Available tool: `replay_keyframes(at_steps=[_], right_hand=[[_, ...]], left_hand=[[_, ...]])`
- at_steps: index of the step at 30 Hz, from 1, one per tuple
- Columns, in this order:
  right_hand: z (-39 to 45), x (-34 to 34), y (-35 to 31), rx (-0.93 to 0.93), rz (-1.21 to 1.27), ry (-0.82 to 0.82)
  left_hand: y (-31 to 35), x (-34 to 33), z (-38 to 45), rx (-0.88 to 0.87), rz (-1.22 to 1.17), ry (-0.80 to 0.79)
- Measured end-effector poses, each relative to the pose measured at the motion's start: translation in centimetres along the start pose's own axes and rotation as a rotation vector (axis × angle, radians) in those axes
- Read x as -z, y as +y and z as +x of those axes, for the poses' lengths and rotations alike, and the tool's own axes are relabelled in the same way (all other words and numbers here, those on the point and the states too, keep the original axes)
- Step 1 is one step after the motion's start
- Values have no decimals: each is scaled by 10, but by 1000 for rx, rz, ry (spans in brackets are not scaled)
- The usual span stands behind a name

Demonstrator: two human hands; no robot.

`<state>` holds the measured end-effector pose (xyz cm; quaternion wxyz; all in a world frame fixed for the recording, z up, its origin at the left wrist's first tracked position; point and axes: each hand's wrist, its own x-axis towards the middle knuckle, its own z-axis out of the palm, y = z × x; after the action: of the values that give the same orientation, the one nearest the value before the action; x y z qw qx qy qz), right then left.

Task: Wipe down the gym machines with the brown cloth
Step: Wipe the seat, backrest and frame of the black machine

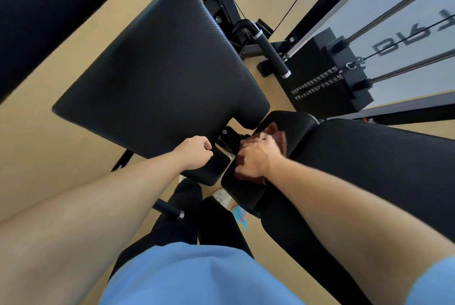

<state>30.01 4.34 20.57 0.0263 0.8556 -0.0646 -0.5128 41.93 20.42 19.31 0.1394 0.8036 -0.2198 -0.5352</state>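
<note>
Right hand [259,157] presses the brown cloth [278,136] onto a small pad [295,125]. Left hand [195,150] is curled closed on the big seat pad [157,65], holding nothing visible. Looks mid-wipe, with the weight stack [327,75] probably left.

Floor [44,142]: tan, smooth; the machine frame and weight stack [330,78] stand on it.
Narrow pad [290,130]: black, carries the brown cloth [277,136].
Cloth: bunched, pressed to the pad by the right hand [258,157].
</note>
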Motion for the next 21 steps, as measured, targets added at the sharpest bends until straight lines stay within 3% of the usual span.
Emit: replay_keyframes(at_steps=[3, 6, 9, 15, 17, 21], right_hand=[[-35, -18, -50, 218, -38, -88], [-69, -22, -56, 268, -3, -52], [-85, -1, -31, 117, 86, -25], [-84, 49, 90, -515, -1, 122], [-85, 61, 111, -501, 6, 81], [-95, 68, 78, -282, -211, 63]], left_hand=[[10, -2, -9, -11, -10, 13], [25, -3, -22, -45, -13, 29], [40, -4, -27, -74, -28, 45], [62, -10, -31, -134, -17, 50], [60, -16, -31, -132, -14, 49], [48, -30, -39, -90, -10, -1]])
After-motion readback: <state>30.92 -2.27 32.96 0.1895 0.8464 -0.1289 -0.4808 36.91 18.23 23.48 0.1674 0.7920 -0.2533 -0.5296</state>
